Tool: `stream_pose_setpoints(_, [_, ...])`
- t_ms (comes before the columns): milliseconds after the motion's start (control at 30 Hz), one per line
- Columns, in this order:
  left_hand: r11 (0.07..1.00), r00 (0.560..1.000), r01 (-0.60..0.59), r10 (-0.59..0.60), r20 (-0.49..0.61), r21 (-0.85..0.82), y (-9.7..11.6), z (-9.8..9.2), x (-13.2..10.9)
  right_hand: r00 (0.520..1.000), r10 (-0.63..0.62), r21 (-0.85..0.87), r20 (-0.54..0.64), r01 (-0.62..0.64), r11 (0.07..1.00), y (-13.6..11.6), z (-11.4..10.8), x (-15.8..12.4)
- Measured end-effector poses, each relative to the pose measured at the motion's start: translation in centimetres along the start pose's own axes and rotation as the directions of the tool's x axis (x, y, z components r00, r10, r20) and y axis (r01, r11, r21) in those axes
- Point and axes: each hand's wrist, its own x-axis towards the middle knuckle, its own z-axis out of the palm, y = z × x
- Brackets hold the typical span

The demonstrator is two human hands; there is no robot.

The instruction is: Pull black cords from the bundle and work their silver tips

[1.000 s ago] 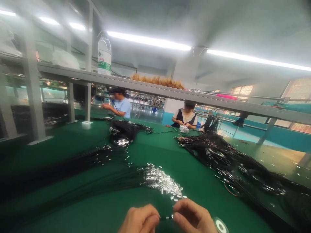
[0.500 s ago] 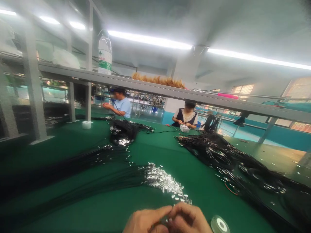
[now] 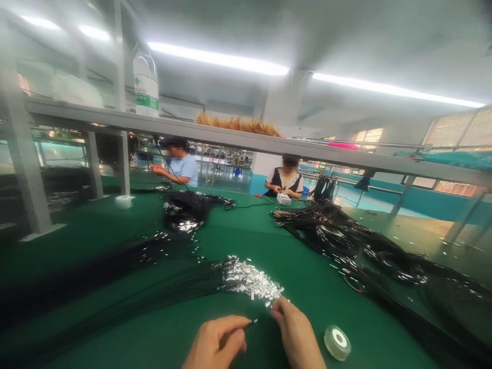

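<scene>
Since half a second ago, the bare right hand [image 3: 298, 330] has come away from the bare left hand [image 3: 217, 344], where their fingers had met, and a gap now lies between them. Beneath everything spreads a broad, smooth green tabletop [image 3: 246, 237], crossed higher up by a long grey metal shelf [image 3: 172, 124]. Loose swathes of thin black cable [image 3: 100, 271] trail in from the left, and a thick, tangled heap of black cables [image 3: 346, 243] covers the right side. Across the table I can see a person in a light blue top [image 3: 183, 169] and another person in a dark vest with pale sleeves [image 3: 286, 180]. A clear plastic bottle with a green-and-white label [image 3: 146, 88] stands on the shelf. Ahead of the hands lies a pile of short, shiny silver tubes [image 3: 251, 279]; at its near edge the right hand's fingertips are drawn close together, though I cannot tell whether they pinch a tube. Beside that hand, apart from it, sits a round roll of clear tape with a white core [image 3: 332, 350]. The left hand pinches at its fingertips a tiny black cable end with a silver tip [image 3: 255, 321], poking out toward the right hand.
</scene>
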Motion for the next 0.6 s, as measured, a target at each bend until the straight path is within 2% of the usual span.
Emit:
stream_pose_setpoints(33, [1.000, 1.000, 0.009, -0.009, -0.011, -0.019, -0.1, 0.0, 0.1, 1.000, 0.003, 0.161, 0.024, -0.007, 0.987, -0.3, -0.2, 0.0])
stream_pose_setpoints(67, [0.999, 1.000, 0.010, -0.011, -0.015, -0.033, -0.2, 0.1, 0.2, 0.999, 0.005, 0.353, 0.050, -0.022, 0.935, -0.7, -0.4, -0.1])
stream_pose_setpoints(133, [0.999, 1.000, 0.012, -0.011, 0.002, -0.052, -0.5, 0.2, 0.3, 0.996, 0.008, 0.677, 0.088, -0.066, 0.733, -1.6, -0.8, -0.3])
stream_pose_setpoints(167, [0.998, 1.000, 0.013, -0.012, 0.017, -0.060, -0.7, 0.4, 0.4, 0.995, 0.018, 0.763, 0.100, -0.088, 0.641, -2.1, -1.0, -0.4])
stream_pose_setpoints(233, [0.997, 0.999, 0.023, -0.021, 0.033, -0.067, -0.9, 0.6, 0.5, 0.993, 0.035, 0.815, 0.113, -0.113, 0.568, -3.0, -1.4, -0.5])
stream_pose_setpoints(300, [0.997, 0.999, 0.038, -0.037, 0.015, -0.069, -1.0, 0.6, 0.5, 0.992, 0.036, 0.827, 0.122, -0.121, 0.549, -3.6, -1.6, -0.6])
stream_pose_setpoints(467, [0.996, 0.998, 0.046, -0.048, -0.038, -0.074, -0.5, 0.3, 0.3, 0.995, 0.027, 0.791, 0.094, -0.091, 0.605, -3.7, -2.0, -0.6])
stream_pose_setpoints(600, [0.996, 0.997, 0.059, -0.061, -0.038, -0.059, -0.4, 0.4, 0.4, 0.991, 0.046, 0.796, 0.127, -0.130, 0.591, -3.4, -1.8, -0.7])
